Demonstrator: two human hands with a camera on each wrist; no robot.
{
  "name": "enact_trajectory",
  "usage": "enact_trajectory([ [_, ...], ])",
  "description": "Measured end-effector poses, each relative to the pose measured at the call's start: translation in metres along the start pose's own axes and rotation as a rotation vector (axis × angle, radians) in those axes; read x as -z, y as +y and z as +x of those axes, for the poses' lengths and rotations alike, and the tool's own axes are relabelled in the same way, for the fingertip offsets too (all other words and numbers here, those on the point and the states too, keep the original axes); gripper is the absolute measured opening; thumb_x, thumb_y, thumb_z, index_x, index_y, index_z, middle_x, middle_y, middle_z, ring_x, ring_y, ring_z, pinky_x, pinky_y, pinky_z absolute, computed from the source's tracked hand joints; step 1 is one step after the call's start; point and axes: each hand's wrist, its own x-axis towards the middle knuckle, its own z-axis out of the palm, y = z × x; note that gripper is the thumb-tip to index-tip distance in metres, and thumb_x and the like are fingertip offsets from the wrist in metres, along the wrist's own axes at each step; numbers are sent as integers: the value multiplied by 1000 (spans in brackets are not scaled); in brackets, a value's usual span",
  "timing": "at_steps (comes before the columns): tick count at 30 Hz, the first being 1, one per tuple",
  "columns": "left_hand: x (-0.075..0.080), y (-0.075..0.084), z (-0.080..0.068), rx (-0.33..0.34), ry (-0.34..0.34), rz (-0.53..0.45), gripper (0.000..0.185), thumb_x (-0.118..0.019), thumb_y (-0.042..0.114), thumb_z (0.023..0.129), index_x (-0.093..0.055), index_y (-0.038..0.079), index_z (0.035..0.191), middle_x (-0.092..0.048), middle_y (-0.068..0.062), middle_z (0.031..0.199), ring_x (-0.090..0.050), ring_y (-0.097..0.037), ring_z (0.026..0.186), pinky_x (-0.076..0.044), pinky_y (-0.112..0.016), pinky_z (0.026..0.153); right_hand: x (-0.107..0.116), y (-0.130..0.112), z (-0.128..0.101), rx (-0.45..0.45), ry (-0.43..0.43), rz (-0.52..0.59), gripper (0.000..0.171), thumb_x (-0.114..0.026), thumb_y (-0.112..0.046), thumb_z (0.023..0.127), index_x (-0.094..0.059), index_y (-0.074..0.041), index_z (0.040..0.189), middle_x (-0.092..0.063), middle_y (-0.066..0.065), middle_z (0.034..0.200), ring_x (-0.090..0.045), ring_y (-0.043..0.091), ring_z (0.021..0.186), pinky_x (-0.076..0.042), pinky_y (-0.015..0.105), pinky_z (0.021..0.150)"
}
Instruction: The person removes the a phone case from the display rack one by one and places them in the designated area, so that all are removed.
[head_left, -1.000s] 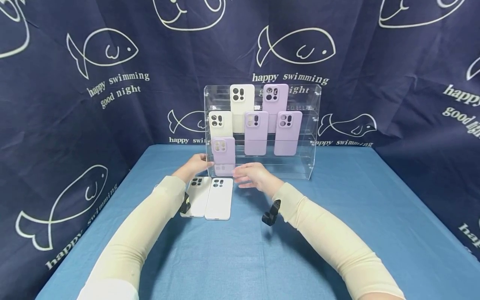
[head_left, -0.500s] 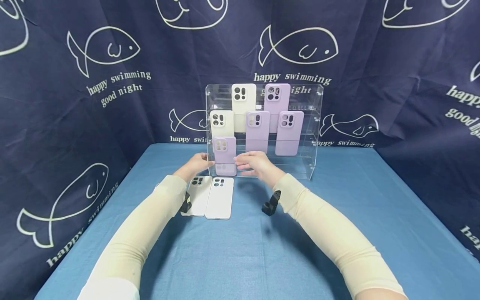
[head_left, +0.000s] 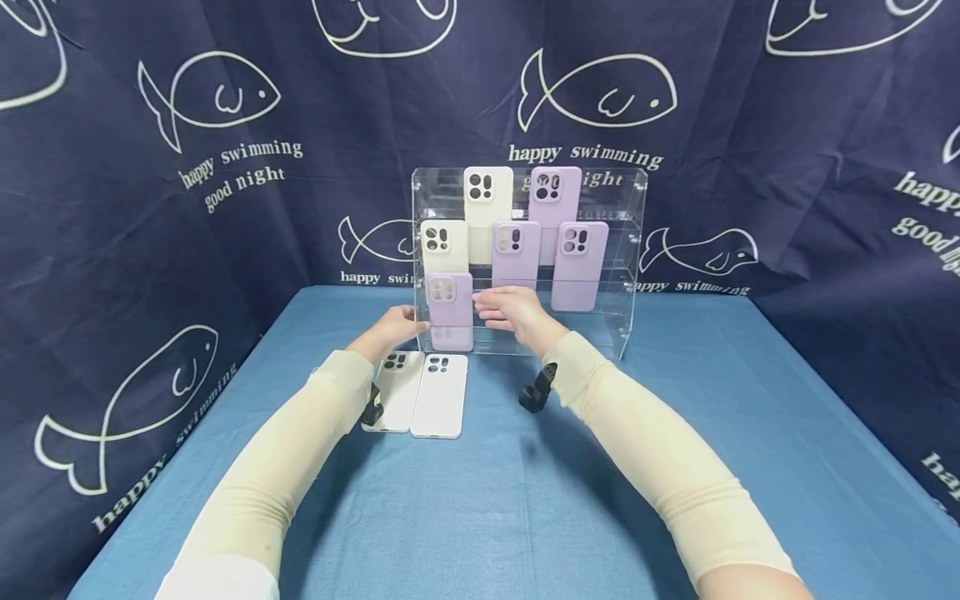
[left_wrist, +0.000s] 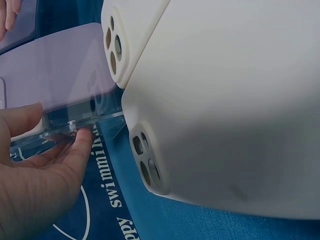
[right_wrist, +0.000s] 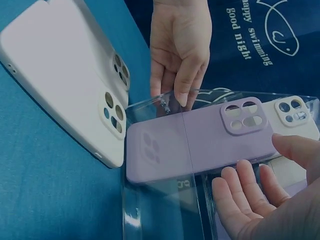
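Observation:
A lilac phone case (head_left: 452, 307) stands in the lowest tier of a clear acrylic display stand (head_left: 588, 337), at its left end. My left hand (head_left: 390, 329) grips the stand's left side; in the left wrist view its thumb (left_wrist: 27, 119) is in front of the side panel and the fingers reach behind. My right hand (head_left: 521, 312) is beside the lilac case's right edge, holding nothing. Seen from the right wrist, its loosely bent fingertips (right_wrist: 243, 167) lie right at that edge and the thumb is near the camera cutout.
Two white phone cases (head_left: 438, 398) lie side by side on the blue cloth (head_left: 480, 517) before the stand's left part. Higher tiers bear two more white cases (head_left: 488, 196) and several lilac ones (head_left: 579, 267). A dark blue fish-print curtain (head_left: 420, 108) hangs behind.
My right hand has risen from the lower right corner of the lilac case along its right edge. The left hand has kept its place on the stand; the cases look unmoved.

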Motion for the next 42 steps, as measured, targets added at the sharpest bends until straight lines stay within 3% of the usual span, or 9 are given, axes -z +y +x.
enact_trajectory([
  [15,1,-3,4,-5,-4,-25,60,-58,26,98,-35,5,149,-46,-16,146,-41,-34,138,-28,-51,119,-4,6,18,-1,67,80,47,-73,-18,87,-60,-1,128,-63,18,128,-59,32,122,-49,39,105],
  [24,0,0,-1,-18,-4,-32,59,-58,24,98,-35,4,148,-46,-16,146,-41,-33,138,-31,-48,118,-7,8,24,-17,61,-17,53,-76,-21,84,-58,-1,130,-63,19,127,-62,32,117,-50,38,104],
  [36,0,2,-2,-23,8,-35,58,-57,25,98,-36,4,148,-46,-16,147,-41,-33,138,-31,-48,118,-15,12,30,23,40,-142,42,-74,-11,86,-63,1,125,-64,19,125,-63,32,114,-53,36,100],
  [42,0,0,-5,-18,-7,-13,59,-55,25,99,-33,4,149,-43,-16,149,-39,-34,139,-27,-51,119,-16,18,31,14,23,-121,43,-72,-10,88,-61,3,127,-63,22,126,-62,35,116,-51,38,103],
])
